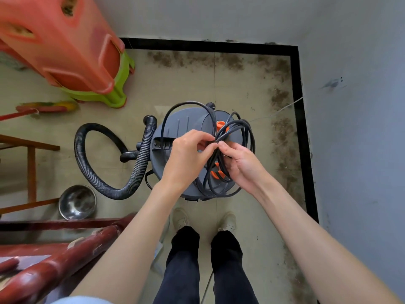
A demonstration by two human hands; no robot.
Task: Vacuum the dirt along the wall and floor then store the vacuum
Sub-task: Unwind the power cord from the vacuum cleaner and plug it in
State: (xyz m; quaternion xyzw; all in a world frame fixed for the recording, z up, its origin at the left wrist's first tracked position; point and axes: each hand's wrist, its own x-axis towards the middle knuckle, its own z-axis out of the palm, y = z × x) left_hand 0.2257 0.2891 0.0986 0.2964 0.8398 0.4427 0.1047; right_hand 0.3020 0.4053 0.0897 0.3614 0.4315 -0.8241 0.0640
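A: Head view: both hands, left hand (pixel 188 154) and right hand (pixel 238 163), pinch the coiled cord (pixel 232 128) atop the vacuum (pixel 175 126) in the corner

B: Dirt (pixel 282 137) lines the wall; vacuuming looks unstarted, storing too

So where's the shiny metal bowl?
In the head view, the metal bowl sits on the floor at lower left, just left of the black ribbed hose that loops out of the grey vacuum, beside the wooden frame.
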